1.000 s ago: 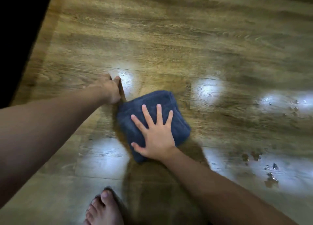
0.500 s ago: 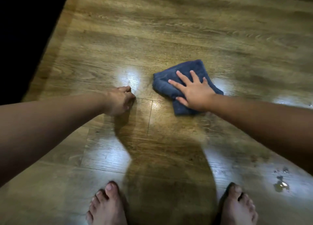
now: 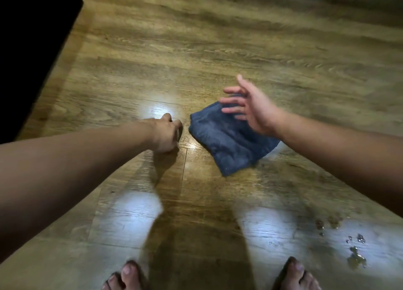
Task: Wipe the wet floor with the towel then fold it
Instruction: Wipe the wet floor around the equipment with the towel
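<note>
The wooden plank floor [image 3: 218,50] carries everything here, glare patches across its near half. On it lies the folded blue towel [image 3: 229,143], its long axis slanting from upper left to lower right, a corner pointing toward the feet. The right hand [image 3: 253,108] hovers over the towel's far end, grip apart and empty, fingers spread and blurred; it looks clear of the cloth. The left hand [image 3: 165,135] rests curled on the floor just left of the towel; whether its grip is closed I cannot tell. Water droplets [image 3: 353,250] sit well apart, near right, on the right hand's side. The feet are cut off below.
</note>
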